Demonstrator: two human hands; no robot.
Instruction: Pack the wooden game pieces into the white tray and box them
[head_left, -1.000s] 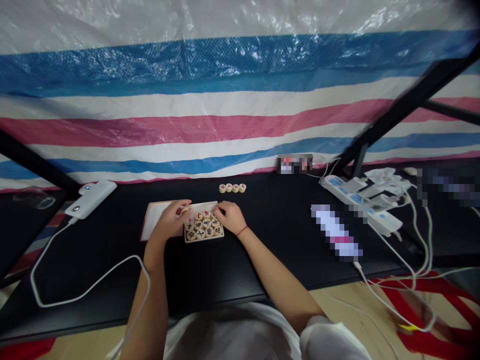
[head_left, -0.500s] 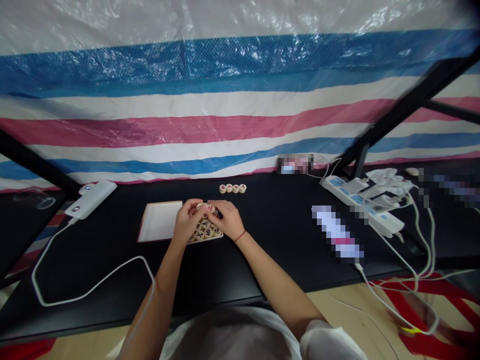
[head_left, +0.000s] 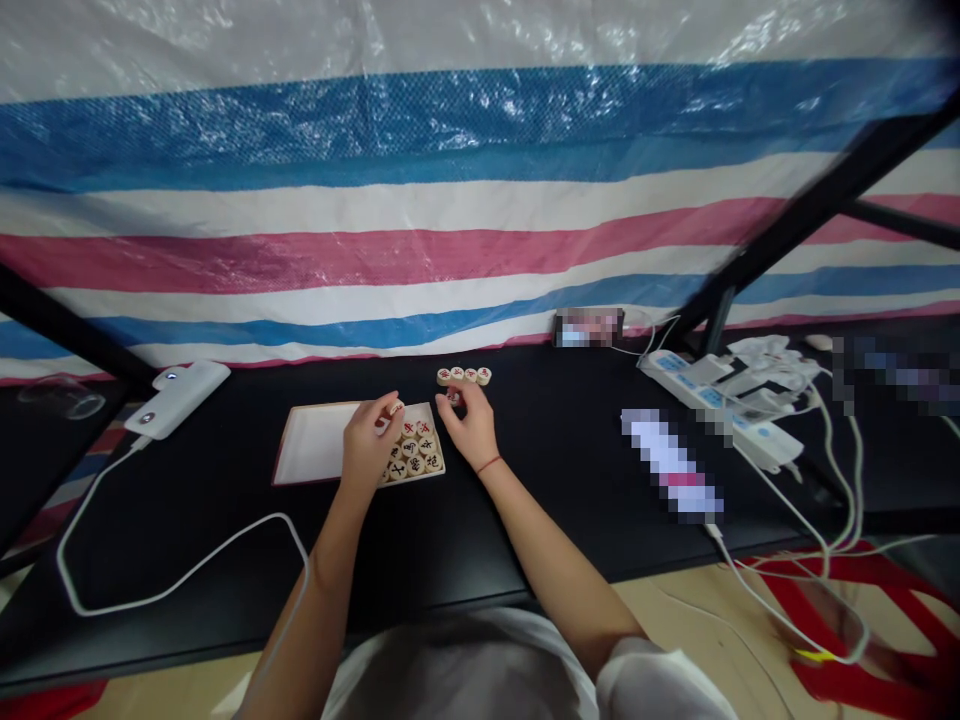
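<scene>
Between thumb and fingers, my left hand [head_left: 369, 438] pinches a round xiangqi piece [head_left: 396, 407] above the open box [head_left: 441, 440]. Inside the box lie several pieces [head_left: 410, 448] with black or red characters; my left hand covers part of them. My right hand [head_left: 470, 428] is to the right of the box, its fingertips closed on another xiangqi piece [head_left: 453, 398] with a red mark. Just beyond those fingertips, a short row of red-marked pieces [head_left: 470, 375] lies on the black table [head_left: 420, 560]. The box lid [head_left: 315, 445], white inside, lies at the left.
A white power bank [head_left: 180, 398] with a cable is at the left, near a clear cup [head_left: 75, 400]. To the right are a phone [head_left: 671, 463] on a cable and a white power strip [head_left: 724, 408] with plugs. A striped plastic sheet [head_left: 420, 260] hangs behind the table.
My hands have moved apart. My right hand has left the box with a piece, moving right and toward the row. My left hand has lifted slightly with its piece, uncovering more of the box.
</scene>
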